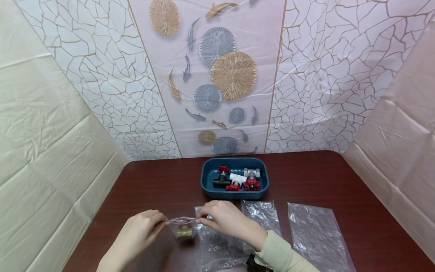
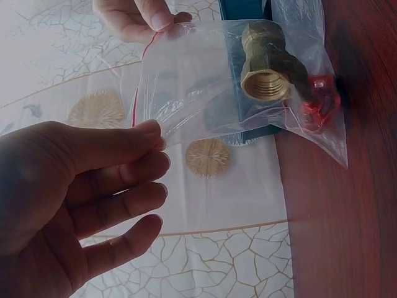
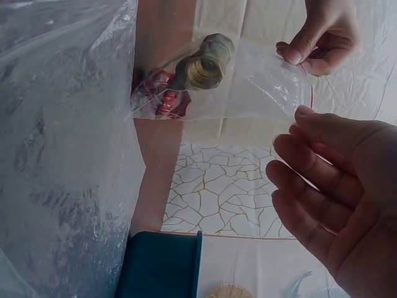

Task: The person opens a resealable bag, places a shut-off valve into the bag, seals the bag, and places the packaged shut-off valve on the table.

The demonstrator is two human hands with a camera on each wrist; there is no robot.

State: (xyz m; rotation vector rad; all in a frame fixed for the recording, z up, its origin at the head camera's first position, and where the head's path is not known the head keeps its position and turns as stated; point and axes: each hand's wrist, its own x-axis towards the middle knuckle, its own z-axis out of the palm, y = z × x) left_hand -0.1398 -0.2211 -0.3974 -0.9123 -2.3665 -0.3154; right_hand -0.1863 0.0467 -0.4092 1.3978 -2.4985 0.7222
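**Brass valve [image 2: 263,53] in clear zip bag [image 2: 192,93]: heavy bottom, limp film**

Pinching both mouth corners between thumb and fingertips: left hand [image 1: 137,228] at 9 o'clock of the bag, right hand [image 1: 224,219] at 3. Held at 7 o'clock in the head view, valve and its red handle [image 2: 319,105] down in the bottom end. Can't tell if touching the surface [image 1: 163,189].

Judging by looks: dense, hard metal, unlikely to break; thin, soft, slick film, likely to sag and swing under load. Keep hold at the corners by the red zip line [image 2: 138,81]; for a firmer lift, cup the brass body from beneath. Watch for corners slipping out.

Next out, around 3 o'clock of the bag: flat clear bags [image 1: 316,226], probably light, crinkly, easy to slide. Farthest, at 1 to 2 o'clock: blue tray [image 1: 234,195] with more valves [image 1: 252,184], red-handled.

Brands, labels, writing: can't read any; tray parts too small to check.
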